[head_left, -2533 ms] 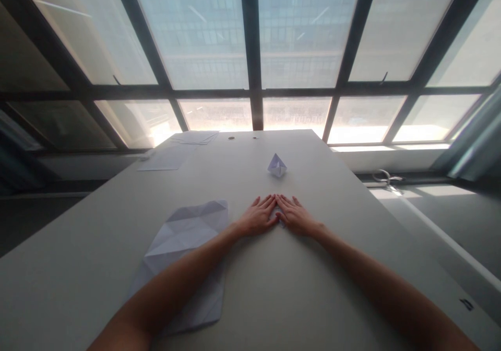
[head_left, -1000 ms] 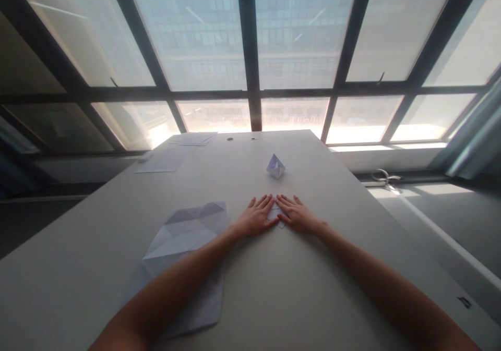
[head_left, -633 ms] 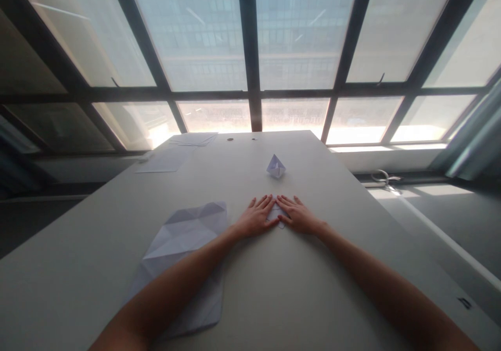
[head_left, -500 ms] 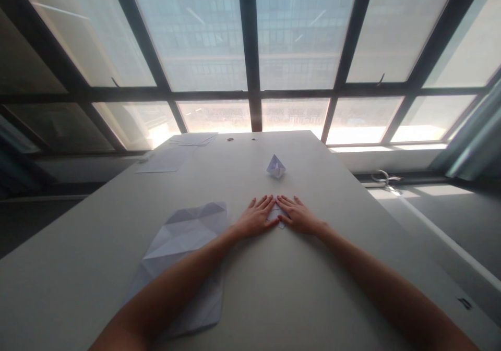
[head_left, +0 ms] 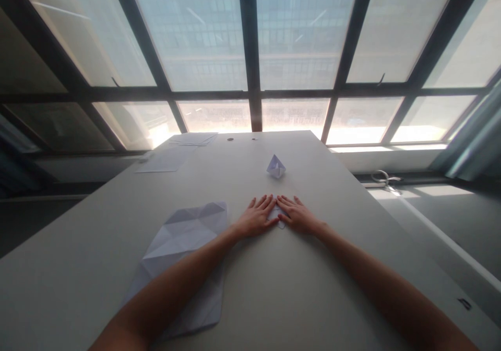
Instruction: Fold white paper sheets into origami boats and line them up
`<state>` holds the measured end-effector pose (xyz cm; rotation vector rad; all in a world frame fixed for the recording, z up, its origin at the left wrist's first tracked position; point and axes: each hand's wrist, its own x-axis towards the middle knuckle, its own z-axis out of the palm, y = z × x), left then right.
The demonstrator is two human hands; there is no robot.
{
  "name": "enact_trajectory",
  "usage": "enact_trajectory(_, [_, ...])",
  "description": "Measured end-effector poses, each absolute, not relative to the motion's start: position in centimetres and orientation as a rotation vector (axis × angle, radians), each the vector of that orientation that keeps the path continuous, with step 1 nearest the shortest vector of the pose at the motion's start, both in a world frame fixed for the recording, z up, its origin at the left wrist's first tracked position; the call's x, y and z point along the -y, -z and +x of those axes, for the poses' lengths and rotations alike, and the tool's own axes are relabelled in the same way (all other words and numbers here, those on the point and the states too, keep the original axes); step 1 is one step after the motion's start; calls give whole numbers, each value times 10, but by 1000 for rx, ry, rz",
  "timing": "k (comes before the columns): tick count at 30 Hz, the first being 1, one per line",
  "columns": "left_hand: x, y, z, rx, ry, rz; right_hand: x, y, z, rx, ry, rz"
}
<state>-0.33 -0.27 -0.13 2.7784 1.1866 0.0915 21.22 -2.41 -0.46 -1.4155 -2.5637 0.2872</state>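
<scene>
My left hand [head_left: 256,216] lies flat with fingers extended, pressing the left side of a small folded piece of white paper [head_left: 275,212] on the table. Across from it, my right hand [head_left: 298,214] rests flat on the paper's right side, fingers outstretched. Fingertips of both hands nearly meet at the top, and the thumbs come close together lower down. Most of the folded paper is covered; only a patch between the hands and a bit below the thumbs shows. Just beyond stands a small folded paper boat [head_left: 276,167].
A large creased white sheet [head_left: 183,236] lies left, partly under my left forearm. Flat paper sheets [head_left: 164,160] are at the table's far left. The white table [head_left: 266,299] ends near tall windows. Right of it, a pale cable [head_left: 385,178] lies by the wall.
</scene>
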Motion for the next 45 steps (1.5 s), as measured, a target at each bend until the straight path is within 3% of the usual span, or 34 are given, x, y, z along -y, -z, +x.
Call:
enact_trajectory(10, [2, 5, -3, -1214, -118, 2775, 25, 6, 212, 2535, -272, -1433])
enact_trajectory(29, [-1, 16, -1, -1697, -133, 2545, 26, 11, 206, 2452, -100, -1633])
enact_trajectory(36, [-4, 14, -3, -1446, -385, 2636, 25, 14, 208, 2352, -219, -1661])
enact_trajectory(41, [-6, 12, -3, -1129, -379, 2749, 22, 17, 210, 2275, -268, -1586])
enact_trajectory(45, [-5, 13, -3, -1176, -374, 2737, 18, 19, 212, 2123, -237, -1594])
